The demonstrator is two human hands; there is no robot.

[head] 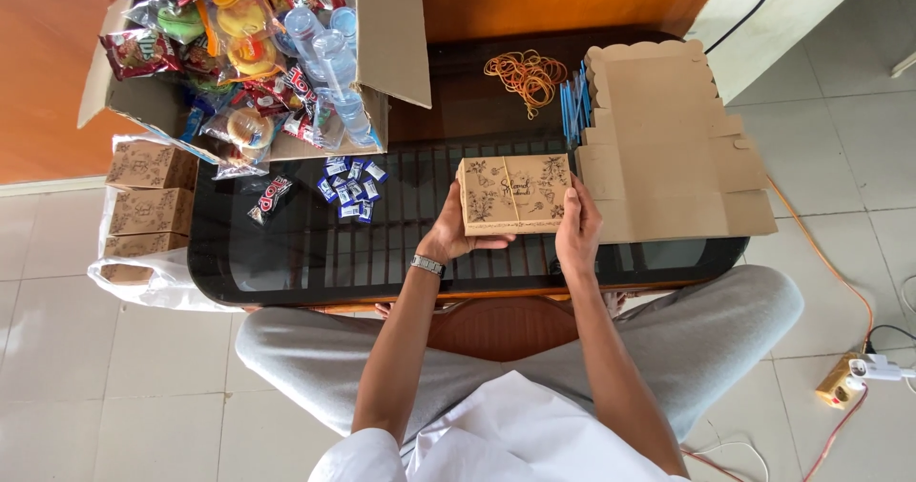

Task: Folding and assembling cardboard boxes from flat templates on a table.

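Closed brown printed box (514, 194) held w/ both hands just above glass surface (286, 262): left hand (447, 237) fingers grasp its near-left edge, right hand (576, 229) clasps right side, keeping it level. Rubber bands (526, 73) and flat box blanks (668, 148) nearby, within reach.

Four printed boxes (515, 194), perhaps nine blue sachets (350, 188).

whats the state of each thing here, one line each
small printed box: closed, rubber band around it, held in both hands
left hand: gripping box's left end
right hand: gripping box's right end
big carton: open, full of snacks
flat boxes: unfolded, stacked
rubber bands: loose pile
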